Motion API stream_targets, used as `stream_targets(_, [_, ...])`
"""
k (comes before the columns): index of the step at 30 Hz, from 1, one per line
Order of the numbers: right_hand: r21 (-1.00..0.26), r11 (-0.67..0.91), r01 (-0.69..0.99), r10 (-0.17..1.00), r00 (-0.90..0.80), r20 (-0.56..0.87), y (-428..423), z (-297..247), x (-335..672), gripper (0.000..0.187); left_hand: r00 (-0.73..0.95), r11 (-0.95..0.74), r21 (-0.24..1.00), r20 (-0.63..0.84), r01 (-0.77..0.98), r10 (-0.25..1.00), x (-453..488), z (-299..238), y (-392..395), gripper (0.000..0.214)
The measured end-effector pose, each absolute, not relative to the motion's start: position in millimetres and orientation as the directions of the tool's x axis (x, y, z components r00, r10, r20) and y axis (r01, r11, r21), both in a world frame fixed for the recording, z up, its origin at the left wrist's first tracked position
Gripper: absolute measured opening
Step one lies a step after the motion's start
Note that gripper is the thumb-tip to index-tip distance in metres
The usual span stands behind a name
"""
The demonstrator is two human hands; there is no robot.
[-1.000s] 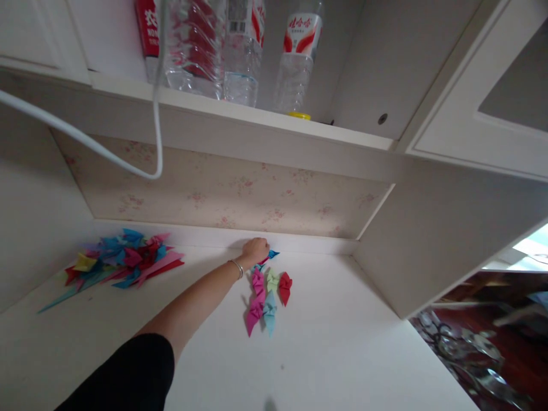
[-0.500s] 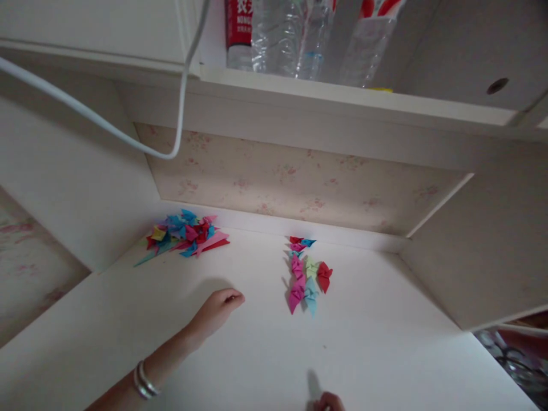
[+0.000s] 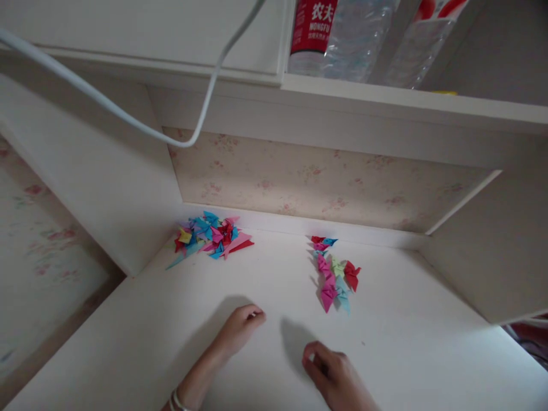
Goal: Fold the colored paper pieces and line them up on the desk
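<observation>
Left hand (image 3: 240,330) at lower centre, resting on table (image 3: 406,354), fingers curled in narrow, nothing seen in it. Bracelet (image 3: 177,399) on wrist. Right hand (image 3: 333,370) at lower right of centre, half-curled, fingertips on table; cannot tell whether it holds anything. Paper row (image 3: 334,275) above right hand, apart from both hands. Paper pile (image 3: 212,240) at centre left, near back wall. Cable (image 3: 128,120) hangs at upper left. Bottles (image 3: 342,34) on shelf at top.

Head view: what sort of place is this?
Probably a home desk alcove: a white desktop under a built-in shelf holding water bottles, floral wallpaper behind, and folded paper pieces laid out on it.
</observation>
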State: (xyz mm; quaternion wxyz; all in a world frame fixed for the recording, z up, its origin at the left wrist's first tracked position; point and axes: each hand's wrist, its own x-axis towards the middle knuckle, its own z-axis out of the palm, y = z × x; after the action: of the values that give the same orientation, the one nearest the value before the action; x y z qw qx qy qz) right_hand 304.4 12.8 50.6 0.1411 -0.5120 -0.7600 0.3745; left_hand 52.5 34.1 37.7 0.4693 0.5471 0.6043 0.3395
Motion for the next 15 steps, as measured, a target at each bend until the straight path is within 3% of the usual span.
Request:
stream_targets(6, [-0.821, 0.262, 0.508, 0.82, -0.566, -0.089, 79.0, 88.7, 202.5, 0.014, 0.14, 0.125, 0.928, -0.184, 0.35, 0.973, 41.7, 32.7, 36.9, 0.032])
stream_targets(9, [-0.685, 0.398, 0.61, 0.827, -0.562, -0.02, 112.8, 83.6, 147.0, 0.02, 0.14, 0.099, 0.939, -0.153, 0.331, 0.978, 42.1, 25.7, 38.1, 0.033])
stream_targets(15, [-0.536, 0.49, 0.688, 0.805, -0.593, -0.025, 145.0, 71.3, 50.8, 0.028, 0.069, 0.103, 0.932, -0.134, 0.348, 0.989, 41.3, 21.5, 39.3, 0.035])
